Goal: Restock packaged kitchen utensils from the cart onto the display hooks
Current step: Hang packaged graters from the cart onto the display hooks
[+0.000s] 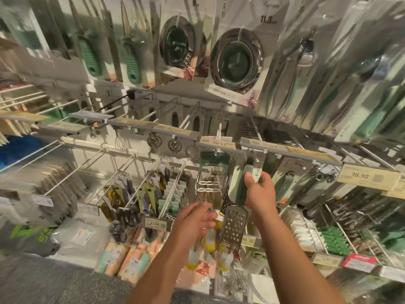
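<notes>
So the right hand (258, 189) has its thumb and fingers pinched on the top of a packaged grater (233, 227), card right up at the hook (252, 160) under the grey price rail (285, 150). The left hand (192, 220) sits lower with fingers curled around a bunch of yellow-tipped utensils (209, 240). I'd line the card hole up square before pushing. It's tight here: the rail edge is just above, packed hooks either side, open room only toward the near side.
</notes>
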Tool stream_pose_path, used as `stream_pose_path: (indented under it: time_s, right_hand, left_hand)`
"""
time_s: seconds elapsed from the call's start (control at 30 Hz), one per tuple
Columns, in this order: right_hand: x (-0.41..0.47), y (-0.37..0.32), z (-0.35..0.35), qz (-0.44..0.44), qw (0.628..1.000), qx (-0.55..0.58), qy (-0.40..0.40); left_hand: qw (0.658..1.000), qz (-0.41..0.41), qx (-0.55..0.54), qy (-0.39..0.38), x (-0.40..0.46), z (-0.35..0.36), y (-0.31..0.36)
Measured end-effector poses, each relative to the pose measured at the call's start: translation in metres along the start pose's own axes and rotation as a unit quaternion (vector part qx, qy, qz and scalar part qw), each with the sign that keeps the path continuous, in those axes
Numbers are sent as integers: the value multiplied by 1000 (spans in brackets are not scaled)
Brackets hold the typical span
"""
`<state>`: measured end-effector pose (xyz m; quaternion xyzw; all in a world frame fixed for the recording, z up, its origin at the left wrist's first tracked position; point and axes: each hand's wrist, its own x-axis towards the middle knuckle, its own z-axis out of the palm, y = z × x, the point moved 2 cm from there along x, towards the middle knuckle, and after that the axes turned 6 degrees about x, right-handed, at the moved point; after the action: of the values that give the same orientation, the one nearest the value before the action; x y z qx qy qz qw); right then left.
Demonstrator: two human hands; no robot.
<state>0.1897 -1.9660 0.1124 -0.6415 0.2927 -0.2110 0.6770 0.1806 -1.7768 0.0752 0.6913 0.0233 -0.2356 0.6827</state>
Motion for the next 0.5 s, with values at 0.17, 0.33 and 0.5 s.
stream_pose_path:
  time_s: [0.17,0.33,0.5]
  right_hand:
    - [6,1,0,-6,1000,-14,-4]
    - [12,3,2,-7,999,-34,2]
    - [14,9,-1,-11,999,-52,3]
  left_hand:
    - [1000,-8,-9,5,2,3,1]
    - [1000,-9,-11,6,1,6,3]
    - [1000,-7,-26,4,-1,5,3]
